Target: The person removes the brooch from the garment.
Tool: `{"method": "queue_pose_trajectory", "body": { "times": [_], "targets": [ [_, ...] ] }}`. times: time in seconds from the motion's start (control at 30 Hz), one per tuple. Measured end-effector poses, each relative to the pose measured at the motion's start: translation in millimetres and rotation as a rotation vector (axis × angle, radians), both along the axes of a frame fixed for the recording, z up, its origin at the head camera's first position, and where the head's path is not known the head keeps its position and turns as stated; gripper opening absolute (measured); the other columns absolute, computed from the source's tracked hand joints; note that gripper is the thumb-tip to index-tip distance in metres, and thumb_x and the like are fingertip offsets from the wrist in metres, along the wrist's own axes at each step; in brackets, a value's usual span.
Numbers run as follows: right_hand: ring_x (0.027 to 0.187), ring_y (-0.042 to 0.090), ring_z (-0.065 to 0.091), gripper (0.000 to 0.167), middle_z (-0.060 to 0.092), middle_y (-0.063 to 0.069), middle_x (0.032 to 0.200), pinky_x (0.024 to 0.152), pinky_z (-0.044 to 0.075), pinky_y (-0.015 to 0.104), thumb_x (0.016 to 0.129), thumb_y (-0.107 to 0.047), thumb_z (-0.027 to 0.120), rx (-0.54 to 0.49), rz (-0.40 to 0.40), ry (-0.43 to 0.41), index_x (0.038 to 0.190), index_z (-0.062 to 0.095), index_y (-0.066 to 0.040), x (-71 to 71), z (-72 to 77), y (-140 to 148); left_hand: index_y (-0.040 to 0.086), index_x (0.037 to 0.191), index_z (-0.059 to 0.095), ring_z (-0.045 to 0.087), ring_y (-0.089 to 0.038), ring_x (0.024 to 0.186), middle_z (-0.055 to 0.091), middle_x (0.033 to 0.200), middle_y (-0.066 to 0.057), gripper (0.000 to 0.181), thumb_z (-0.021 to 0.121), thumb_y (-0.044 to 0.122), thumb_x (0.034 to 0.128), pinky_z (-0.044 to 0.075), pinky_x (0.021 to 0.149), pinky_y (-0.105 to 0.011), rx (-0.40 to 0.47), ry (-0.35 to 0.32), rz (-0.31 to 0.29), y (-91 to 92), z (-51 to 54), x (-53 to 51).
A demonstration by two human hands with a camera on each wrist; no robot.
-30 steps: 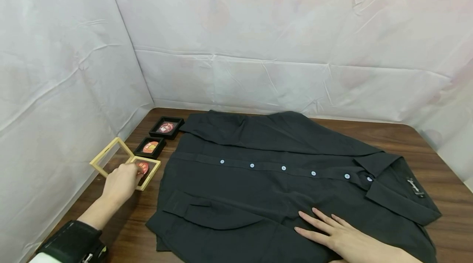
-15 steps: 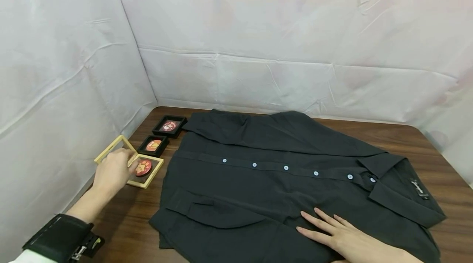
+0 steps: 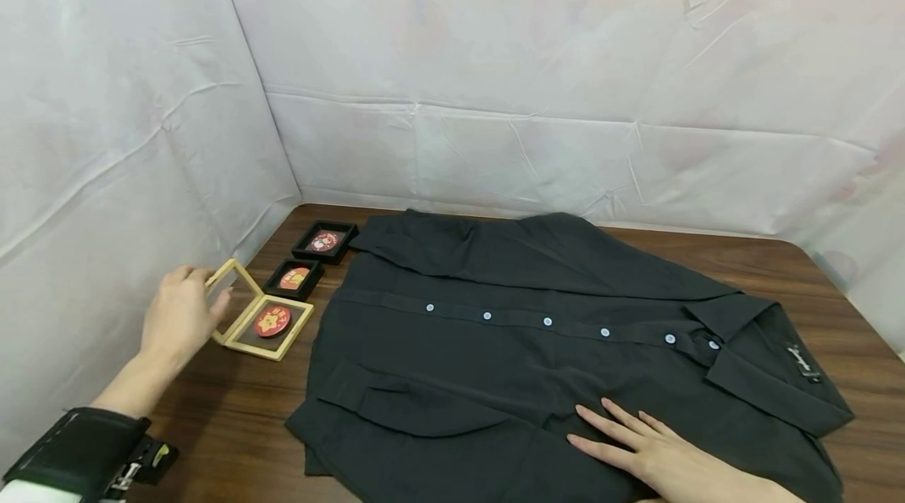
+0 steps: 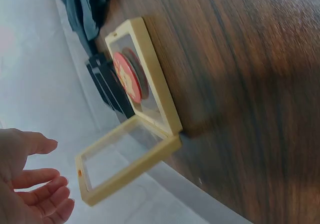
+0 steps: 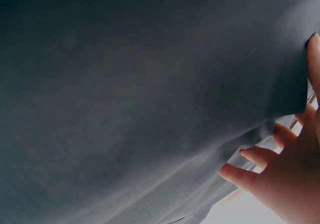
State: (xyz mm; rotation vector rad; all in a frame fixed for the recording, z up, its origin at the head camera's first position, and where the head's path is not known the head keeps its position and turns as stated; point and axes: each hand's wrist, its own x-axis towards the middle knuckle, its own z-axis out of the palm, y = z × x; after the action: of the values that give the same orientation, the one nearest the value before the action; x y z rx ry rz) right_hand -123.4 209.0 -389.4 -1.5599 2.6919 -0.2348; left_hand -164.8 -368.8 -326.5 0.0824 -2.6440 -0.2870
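Observation:
In the head view a cream-yellow display case (image 3: 302, 322) lies hinged open at the table's left. A round red badge (image 3: 272, 321) with a yellow figure rests inside its right half. My left hand (image 3: 180, 314) hovers by the raised left half, the lid. The left wrist view shows a gap between the loosely bent fingers and the lid (image 4: 122, 176), with nothing held. A black button-up shirt (image 3: 495, 377) is spread across the table. On its lower front my right hand (image 3: 657, 448) rests with fingers spread. In the right wrist view dark cloth (image 5: 150, 94) fills most of the picture.
Two black display cases, a nearer one (image 3: 283, 293) and a farther one (image 3: 311, 255), lie beyond the yellow case, each with a round badge. White sheeting (image 3: 530, 78) walls the back and left of the wooden table (image 3: 233, 440).
My left hand has drawn back leftward from the badge, past the lid, uncovering the badge and the case. The badge now lies flat in the case. The right hand stays on the shirt.

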Motion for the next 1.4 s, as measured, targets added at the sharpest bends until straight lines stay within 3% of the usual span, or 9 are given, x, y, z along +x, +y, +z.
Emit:
{"method": "queue_pose_trajectory", "body": {
  "times": [0.57,0.83,1.07,1.4],
  "targets": [
    [0.130,0.000,-0.006,0.074,0.031,0.001,0.141,0.069,0.043,0.049,0.074,-0.061,0.054,-0.001,0.002,-0.001,0.138,0.032,-0.029,-0.2,-3.0,1.4,-0.023,0.095,0.053,0.047,-0.050,0.078,0.051,0.085,-0.037,0.040,0.058,0.015,0.0831,0.037,0.066,-0.053,0.110,-0.106,0.040,-27.7,-8.1,5.7],
    [0.130,0.000,-0.006,0.075,0.031,0.001,0.141,0.069,0.042,0.049,0.073,-0.062,0.053,-0.002,0.003,-0.002,0.138,0.032,-0.029,-0.1,-3.7,1.0,-0.021,0.089,0.056,0.052,-0.043,0.065,0.056,0.074,-0.031,0.026,0.057,0.005,0.0824,0.039,0.057,-0.049,0.118,-0.112,0.037,-28.7,-10.3,7.0],
    [0.130,0.001,-0.005,0.075,0.031,0.001,0.140,0.069,0.043,0.049,0.073,-0.062,0.053,-0.003,-0.002,0.018,0.137,0.032,-0.030,0.1,-3.2,0.3,-0.021,0.088,0.057,0.051,-0.050,0.070,0.056,0.078,-0.034,0.022,0.056,0.000,0.0794,0.039,0.060,-0.053,0.107,-0.095,0.069,-28.0,-10.4,4.5],
    [0.131,0.001,-0.003,0.075,0.031,0.001,0.141,0.070,0.043,0.048,0.073,-0.062,0.054,-0.002,-0.001,0.035,0.138,0.032,-0.030,-0.3,-2.6,0.9,-0.019,0.088,0.059,0.052,-0.048,0.066,0.059,0.074,-0.029,0.022,0.057,0.001,0.0794,0.039,0.057,-0.051,0.125,-0.097,0.081,-24.3,-6.3,3.0]
  ]
}}
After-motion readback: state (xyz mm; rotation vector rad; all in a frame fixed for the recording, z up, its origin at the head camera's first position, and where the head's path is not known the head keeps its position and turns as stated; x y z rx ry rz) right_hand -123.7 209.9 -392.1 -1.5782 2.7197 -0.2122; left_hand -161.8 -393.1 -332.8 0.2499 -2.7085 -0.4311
